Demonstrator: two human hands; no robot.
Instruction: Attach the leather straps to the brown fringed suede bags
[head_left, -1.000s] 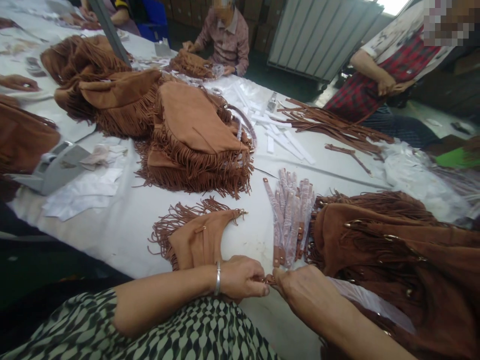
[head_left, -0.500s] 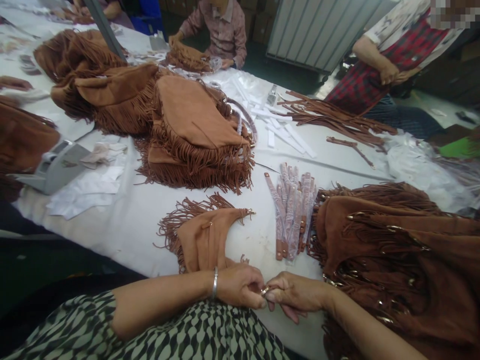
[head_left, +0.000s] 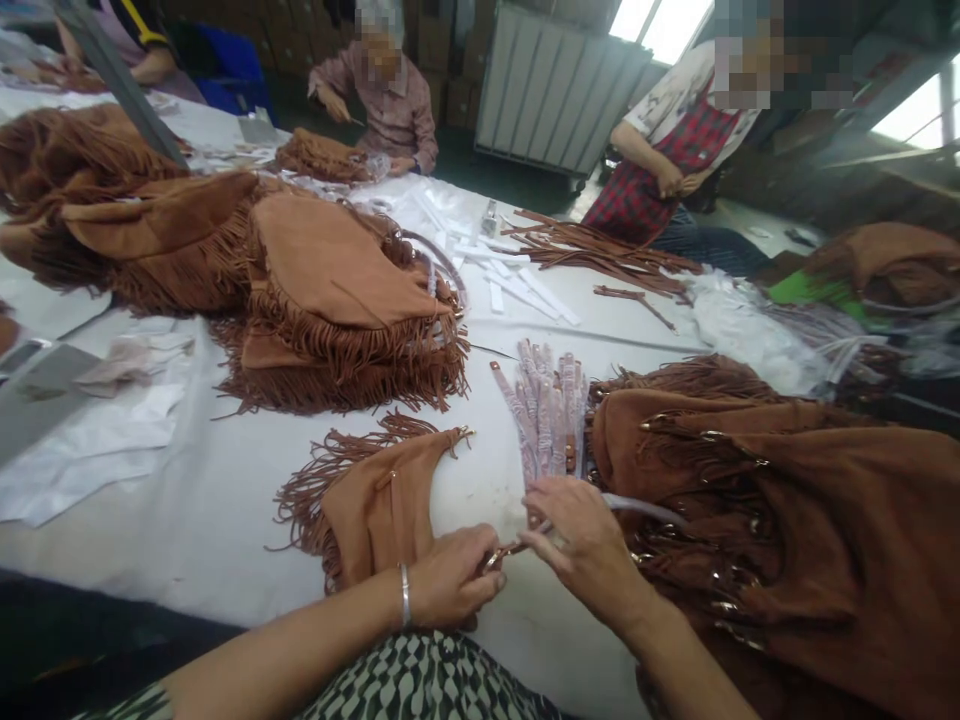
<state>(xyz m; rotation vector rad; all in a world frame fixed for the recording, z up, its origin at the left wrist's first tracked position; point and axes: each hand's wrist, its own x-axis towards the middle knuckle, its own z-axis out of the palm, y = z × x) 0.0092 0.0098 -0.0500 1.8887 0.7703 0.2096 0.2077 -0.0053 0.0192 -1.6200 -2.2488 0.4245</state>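
**Two hands meet over a small metal fitting at the table's near edge**

The left hand, a bangle on its wrist, lies knuckles-up with its fingers curled shut, pinching a small metal clasp at the fingertips. The hand rests against the near end of a small fringed suede bag lying flat on the white table. The right hand reaches in from the right, palm down, thumb and forefinger closed on the same clasp and on a pale wrapped strap that trails away to the right. Just beyond the right hand lies a bundle of wrapped straps. Right of that, a heap of darker fringed bags crowds the table edge, touching the right forearm.
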